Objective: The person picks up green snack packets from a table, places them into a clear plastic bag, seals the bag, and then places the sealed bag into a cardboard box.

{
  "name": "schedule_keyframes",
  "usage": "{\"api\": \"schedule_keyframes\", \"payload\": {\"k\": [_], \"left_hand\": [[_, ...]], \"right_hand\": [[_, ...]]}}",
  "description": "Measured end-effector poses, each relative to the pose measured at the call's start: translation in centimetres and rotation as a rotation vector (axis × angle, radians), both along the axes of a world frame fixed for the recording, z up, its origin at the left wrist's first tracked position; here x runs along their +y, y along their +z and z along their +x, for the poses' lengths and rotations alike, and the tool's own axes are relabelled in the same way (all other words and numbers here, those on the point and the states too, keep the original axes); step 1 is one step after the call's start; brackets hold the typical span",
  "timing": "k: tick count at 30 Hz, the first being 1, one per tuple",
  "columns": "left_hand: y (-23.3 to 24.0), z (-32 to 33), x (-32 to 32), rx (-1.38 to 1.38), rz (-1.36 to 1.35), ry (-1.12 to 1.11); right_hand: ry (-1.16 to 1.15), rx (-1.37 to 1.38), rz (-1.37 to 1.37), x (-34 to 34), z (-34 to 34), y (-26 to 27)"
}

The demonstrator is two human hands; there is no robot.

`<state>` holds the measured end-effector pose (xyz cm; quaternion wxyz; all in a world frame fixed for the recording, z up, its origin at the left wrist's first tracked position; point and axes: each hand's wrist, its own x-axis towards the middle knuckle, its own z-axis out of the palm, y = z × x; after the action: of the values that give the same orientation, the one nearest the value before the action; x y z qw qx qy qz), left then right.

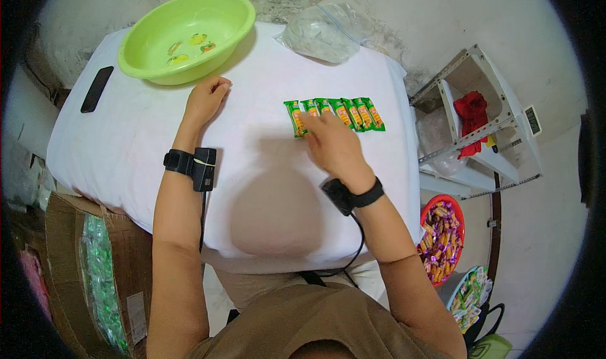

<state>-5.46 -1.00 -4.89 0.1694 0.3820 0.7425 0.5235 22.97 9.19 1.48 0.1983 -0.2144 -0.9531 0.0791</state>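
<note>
Several small green snack packets point(340, 113) with orange and yellow print lie side by side in a slanting row on a white cloth-covered table point(265, 169). My right hand point(334, 143) is over the left and middle part of the row, fingers apart at the packets' lower ends. Its fingertips partly cover those packets, and I see none lifted. My left hand point(206, 101) rests on the cloth just below a light green plastic basin point(137, 58), its fingers loosely curled around nothing visible. Fruit pictures decorate the basin's bottom.
A clear zip bag point(324, 32) stands at the back by the wall. A black phone point(97, 89) lies at left. A cardboard box point(128, 245) is lower left. At right are a metal shelf point(466, 141), a red basin point(440, 198) of purple-wrapped snacks and a tub point(452, 288) of green packets.
</note>
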Motion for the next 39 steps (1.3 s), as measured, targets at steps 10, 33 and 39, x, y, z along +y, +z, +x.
{"api": "schedule_keyframes", "payload": {"k": [10,33,39], "left_hand": [[-0.2,0.5,-0.7,-0.064,0.02,0.054],[3.0,14.6,6.8,0.646,-0.078,-0.445],[2.8,14.5,6.5,0.7,-0.081,-0.457]], "right_hand": [[-0.08,0.825,-0.649,7.5,4.6,-4.8],[-0.062,0.988,-0.453,9.6,4.7,-3.2],[-0.146,0.961,-0.47,10.0,5.5,-2.3]]}}
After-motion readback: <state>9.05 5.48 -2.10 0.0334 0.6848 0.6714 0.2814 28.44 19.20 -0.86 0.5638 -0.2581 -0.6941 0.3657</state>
